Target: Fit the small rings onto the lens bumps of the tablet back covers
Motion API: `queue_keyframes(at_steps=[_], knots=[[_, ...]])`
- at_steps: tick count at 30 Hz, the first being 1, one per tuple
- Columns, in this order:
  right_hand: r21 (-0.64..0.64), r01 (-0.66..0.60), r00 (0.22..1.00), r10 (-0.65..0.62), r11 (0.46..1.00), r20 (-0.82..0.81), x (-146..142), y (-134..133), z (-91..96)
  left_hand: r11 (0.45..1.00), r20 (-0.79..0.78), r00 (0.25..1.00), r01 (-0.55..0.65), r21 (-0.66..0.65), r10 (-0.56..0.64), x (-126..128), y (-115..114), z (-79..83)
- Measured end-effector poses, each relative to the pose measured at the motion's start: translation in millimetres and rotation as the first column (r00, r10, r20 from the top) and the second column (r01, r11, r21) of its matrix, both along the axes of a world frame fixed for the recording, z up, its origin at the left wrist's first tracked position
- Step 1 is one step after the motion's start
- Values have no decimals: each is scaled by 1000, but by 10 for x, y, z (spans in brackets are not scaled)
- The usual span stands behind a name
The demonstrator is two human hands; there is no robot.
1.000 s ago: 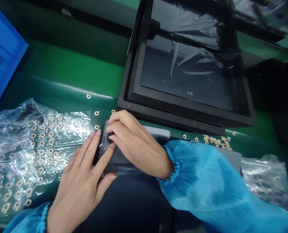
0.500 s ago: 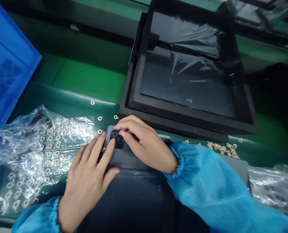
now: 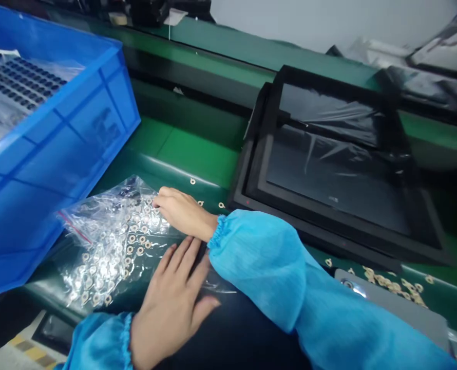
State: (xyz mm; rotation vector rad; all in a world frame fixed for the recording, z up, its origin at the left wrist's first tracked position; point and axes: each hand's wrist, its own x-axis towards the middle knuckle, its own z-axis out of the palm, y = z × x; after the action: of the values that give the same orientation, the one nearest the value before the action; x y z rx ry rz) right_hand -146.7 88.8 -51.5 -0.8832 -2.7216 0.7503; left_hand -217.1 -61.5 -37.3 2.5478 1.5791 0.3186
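Note:
My right hand (image 3: 184, 211) reaches over the clear plastic bag (image 3: 97, 216), on which small tan ring-shaped pieces (image 3: 131, 239) lie in rows. Its fingers are curled and pinched together at the bag's upper right; what is between them, if anything, is hidden. Below it, my left hand (image 3: 174, 300) lies with fingers stretched out and thumb apart, over a dark flat surface (image 3: 247, 329). The device with round camera lenses seen earlier is covered by my left hand and right sleeve.
A blue crate (image 3: 97, 118) holding sheets of dark round parts stands at left. Black foam trays (image 3: 251, 200) with film-covered dark panels sit at back right. Loose ring pieces (image 3: 390, 282) lie beside a grey device (image 3: 398, 303) at right.
My right hand has left the camera lenses and moved left to the bag of ring pieces. My left hand stays spread out. The view has swung left, showing more of the blue crate.

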Motion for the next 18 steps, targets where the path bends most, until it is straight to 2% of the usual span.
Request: queue_keyframes(at_steps=[3, 6, 11, 15, 18], knots=[[106, -34, 994, 22, 994, 107, -44, -13, -34, 987, -80, 987, -135, 91, 143, -299, 36, 6], [124, -53, 989, 35, 991, 144, -48, -31, 10, 962, -159, 955, -227, 152, 250, -542, 180, -43], [33, -34, 985, 28, 999, 172, -118, 31, 31, 971, -204, 950, -222, 93, 237, -633, 376, -153], [9, -39, 987, 37, 999, 154, -142, 59, 8, 970, -193, 950, -237, 58, 244, -620, 394, -227], [7, -34, 993, 33, 999, 117, -74, 26, 79, 969, -134, 961, -237, 67, 244, -641, 394, -236]])
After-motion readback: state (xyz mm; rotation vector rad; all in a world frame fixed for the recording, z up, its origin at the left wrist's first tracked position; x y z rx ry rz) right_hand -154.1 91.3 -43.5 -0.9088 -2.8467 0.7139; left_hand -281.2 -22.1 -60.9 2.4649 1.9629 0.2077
